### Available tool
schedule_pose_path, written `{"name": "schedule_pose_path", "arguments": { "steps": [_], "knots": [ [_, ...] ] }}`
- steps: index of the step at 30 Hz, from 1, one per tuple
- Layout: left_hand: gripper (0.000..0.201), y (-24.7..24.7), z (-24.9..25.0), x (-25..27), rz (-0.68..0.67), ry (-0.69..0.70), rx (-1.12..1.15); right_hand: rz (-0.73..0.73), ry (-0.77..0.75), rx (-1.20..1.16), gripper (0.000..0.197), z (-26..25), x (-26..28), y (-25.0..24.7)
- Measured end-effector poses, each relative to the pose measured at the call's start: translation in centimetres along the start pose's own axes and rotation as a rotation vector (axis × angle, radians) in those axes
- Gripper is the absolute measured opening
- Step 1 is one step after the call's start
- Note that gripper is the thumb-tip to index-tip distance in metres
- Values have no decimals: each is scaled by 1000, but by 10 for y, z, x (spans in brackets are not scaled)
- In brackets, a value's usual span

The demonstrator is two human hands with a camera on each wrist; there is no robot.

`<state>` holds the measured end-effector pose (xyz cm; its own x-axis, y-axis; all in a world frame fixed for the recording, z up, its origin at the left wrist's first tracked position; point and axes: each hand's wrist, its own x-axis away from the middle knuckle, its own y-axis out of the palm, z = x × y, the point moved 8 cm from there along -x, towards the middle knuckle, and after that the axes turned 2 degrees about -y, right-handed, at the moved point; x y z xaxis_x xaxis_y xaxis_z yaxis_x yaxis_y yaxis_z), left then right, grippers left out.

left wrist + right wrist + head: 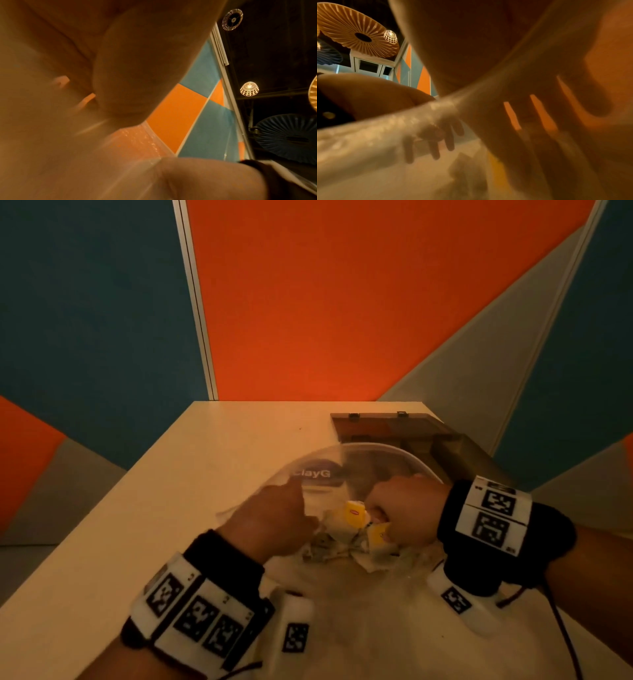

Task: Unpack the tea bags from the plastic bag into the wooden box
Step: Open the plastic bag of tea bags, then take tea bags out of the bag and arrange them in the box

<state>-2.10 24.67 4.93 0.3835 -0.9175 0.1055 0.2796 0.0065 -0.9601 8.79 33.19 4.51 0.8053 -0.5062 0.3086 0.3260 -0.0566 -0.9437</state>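
Note:
A clear plastic bag (318, 463) lies on the white table (205, 457), its mouth pulled wide into an arc. Inside it sits a heap of tea bags (354, 513) with yellow tags. My left hand (274, 515) pinches the left edge of the bag's mouth. My right hand (400, 508) grips the right edge, fingers curled beside the tea bags. The wooden box (383, 426) stands just behind the bag with its lid up; the bag hides most of its inside. In the right wrist view the bag's rim (402, 121) runs across my fingers. The left wrist view shows the plastic film (137, 138) under my thumb.
The table's left edge (102, 508) and far edge (274, 402) are close. Orange and blue wall panels (308, 302) rise right behind the table. A dark cable (561, 628) hangs from my right wrist strap over the near right corner.

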Motion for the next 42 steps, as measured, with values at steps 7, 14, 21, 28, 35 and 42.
{"name": "schedule_pose_path", "arguments": {
  "steps": [7, 14, 21, 28, 35, 42],
  "knots": [
    [72, -30, -71, 19, 116, -238, -44, 76, -73, -79, 32, -31, -21, -24],
    [62, -1, -70, 27, 116, -166, -21, 298, -157, -298, 6, -59, -50, -42],
    [26, -26, -34, 16, 410, 55, 340, 350, -216, -614, 9, -53, -41, -60],
    [27, -32, -61, 17, 558, -85, 385, 254, -183, -609, 9, -54, -46, -54],
    [30, -16, -89, 27, 603, -204, 717, 166, -165, -407, 17, -87, -59, -48],
    [32, -3, -109, 35, 601, -321, 1072, 192, -55, -335, 34, -84, -67, -44]
  ]
}}
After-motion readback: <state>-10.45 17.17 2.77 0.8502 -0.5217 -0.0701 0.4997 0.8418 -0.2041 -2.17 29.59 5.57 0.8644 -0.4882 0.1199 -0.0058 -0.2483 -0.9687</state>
